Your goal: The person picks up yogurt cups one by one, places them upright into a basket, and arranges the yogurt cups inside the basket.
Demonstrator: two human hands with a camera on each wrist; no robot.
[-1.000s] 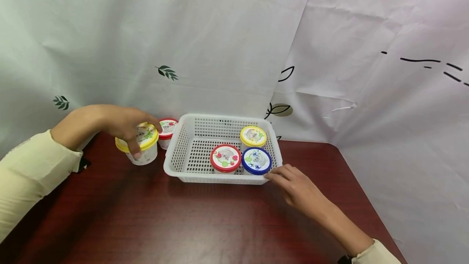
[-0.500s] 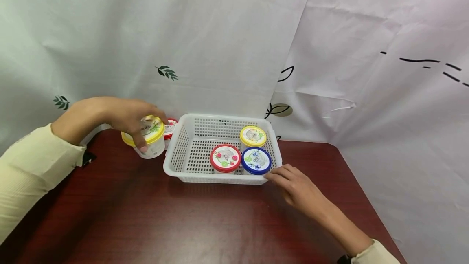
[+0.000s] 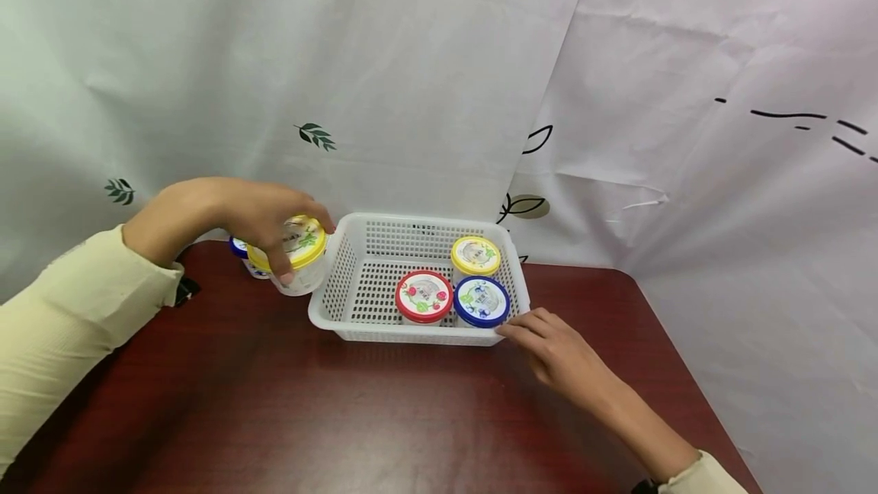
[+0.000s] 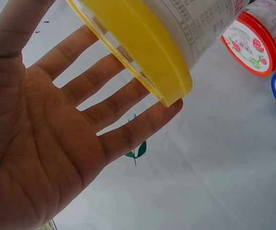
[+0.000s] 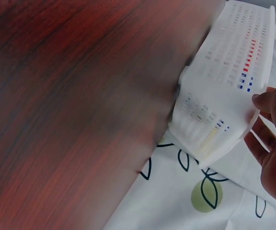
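Note:
My left hand (image 3: 250, 208) holds a plastic tub with a yellow lid (image 3: 302, 250) from above, left of the white basket (image 3: 411, 335). In the left wrist view the thumb and spread fingers (image 4: 143, 122) reach the yellow lid's rim (image 4: 150, 40), with the palm away from it. My right hand (image 3: 559, 349) pinches the basket's front right corner; the right wrist view has the thumb (image 5: 265, 101) on the basket's rim and fingers beyond it. Inside the basket, on its right, are a red-lidded tub (image 3: 424, 297), a blue-lidded tub (image 3: 482, 302) and a yellow-lidded tub (image 3: 475, 256).
Behind the held tub stands a blue-lidded tub (image 3: 254, 271), partly covered. A red-lidded tub (image 4: 252, 45) shows in the left wrist view. The dark red table (image 3: 411, 418) runs back to a pale printed cloth (image 3: 425, 97).
My left hand has carried the yellow-lidded tub up and right toward the basket's left side, uncovering a blue-lidded tub and covering the red-lidded one. The right hand stays at the corner.

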